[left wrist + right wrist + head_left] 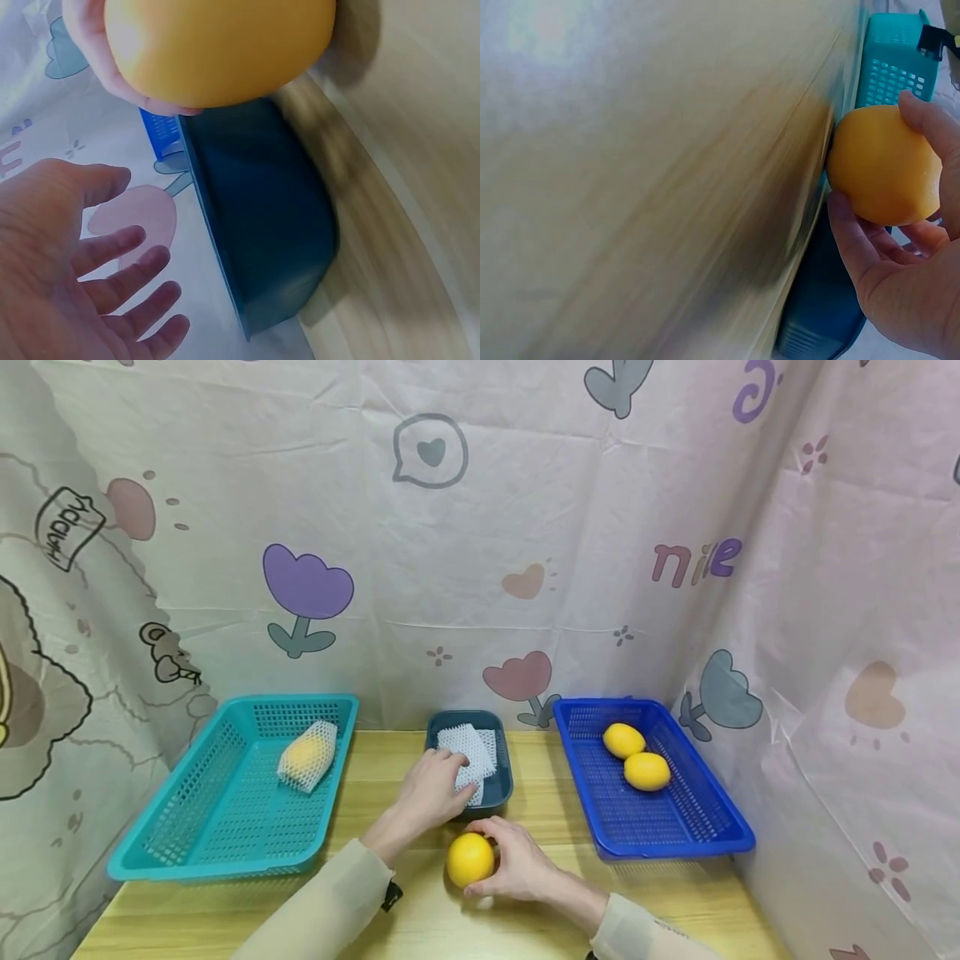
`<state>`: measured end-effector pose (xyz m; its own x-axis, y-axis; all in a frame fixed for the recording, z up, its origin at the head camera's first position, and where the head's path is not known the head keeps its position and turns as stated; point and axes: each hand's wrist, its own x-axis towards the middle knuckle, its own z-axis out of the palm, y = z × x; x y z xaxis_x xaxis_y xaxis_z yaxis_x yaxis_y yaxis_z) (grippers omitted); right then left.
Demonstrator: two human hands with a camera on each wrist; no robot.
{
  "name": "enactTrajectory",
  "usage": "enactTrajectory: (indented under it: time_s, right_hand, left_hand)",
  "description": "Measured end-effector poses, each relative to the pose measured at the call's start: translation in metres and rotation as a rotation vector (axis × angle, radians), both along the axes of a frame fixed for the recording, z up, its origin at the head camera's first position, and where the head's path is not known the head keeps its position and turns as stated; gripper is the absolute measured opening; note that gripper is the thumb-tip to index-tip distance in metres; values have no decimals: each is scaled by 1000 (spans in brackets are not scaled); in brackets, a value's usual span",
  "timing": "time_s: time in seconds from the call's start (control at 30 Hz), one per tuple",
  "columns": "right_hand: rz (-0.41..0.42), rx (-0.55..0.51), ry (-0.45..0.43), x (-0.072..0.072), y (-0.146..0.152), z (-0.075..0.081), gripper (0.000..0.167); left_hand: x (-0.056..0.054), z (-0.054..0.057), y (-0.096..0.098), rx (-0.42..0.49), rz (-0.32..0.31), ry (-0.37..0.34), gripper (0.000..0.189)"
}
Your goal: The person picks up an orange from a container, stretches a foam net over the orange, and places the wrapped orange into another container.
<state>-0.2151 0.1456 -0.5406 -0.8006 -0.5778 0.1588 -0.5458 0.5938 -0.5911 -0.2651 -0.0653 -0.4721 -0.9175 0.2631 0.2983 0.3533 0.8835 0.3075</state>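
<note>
My right hand (517, 862) grips a yellow lemon (470, 860) at the table's front middle, thumb on the near side and fingers round the far side. In the right wrist view the lemon (885, 165) sits between thumb and fingertips. My left hand (429, 789) hovers over a small dark teal bin (495, 795) holding white foam net sleeves (468, 752). Its fingers (124, 289) are spread and loosely bent in the left wrist view, with nothing between them. Whether they touch a sleeve is hard to tell.
At the left, a turquoise basket (225, 860) holds a yellow fruit in a white foam net (307, 756). A blue basket (600, 827) at the right holds two lemons (647, 772). A patterned curtain (450, 568) hangs behind the wooden table (420, 927).
</note>
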Motion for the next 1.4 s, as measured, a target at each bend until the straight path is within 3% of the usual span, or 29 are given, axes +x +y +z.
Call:
enactTrajectory:
  time_s: [0.47,0.83,1.4]
  right_hand:
    - [10,-9,-37,0,1,2,79]
    - [9,-8,-33,0,2,0,80]
    - [10,-22,-56,-1,2,1,79]
  left_hand:
    - [-40,-12,15,-158,34,-88,43]
    - [-51,-24,26,-269,48,-105,48]
    - [-71,-38,34,-280,57,-216,48]
